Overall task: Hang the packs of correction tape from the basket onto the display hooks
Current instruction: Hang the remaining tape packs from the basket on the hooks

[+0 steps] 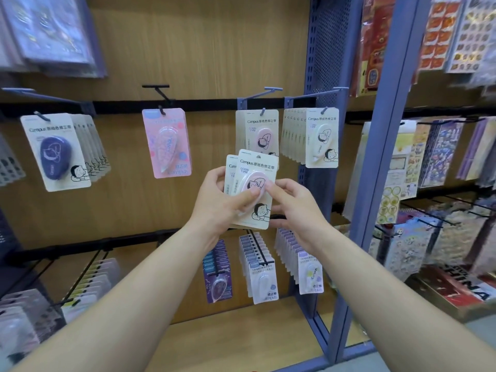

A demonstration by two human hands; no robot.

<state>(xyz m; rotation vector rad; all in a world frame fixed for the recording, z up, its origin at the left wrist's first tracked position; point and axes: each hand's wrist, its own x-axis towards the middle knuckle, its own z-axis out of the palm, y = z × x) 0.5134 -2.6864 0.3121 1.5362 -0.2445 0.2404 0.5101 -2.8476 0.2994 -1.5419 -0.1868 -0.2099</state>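
Two bare forearms (134, 304) reach up from the lower edge. The left hand (217, 208) grips a small stack of packs (255, 167) from the left side, its thumb across the front blister. The right hand (294, 208) pinches the right edge of the front pack. The stack is just below a matching pink pack (259, 132) hanging on a hook (262, 111)

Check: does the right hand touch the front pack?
Touching. In the head view the right hand has a fingertip on the pink blister of the front pack.
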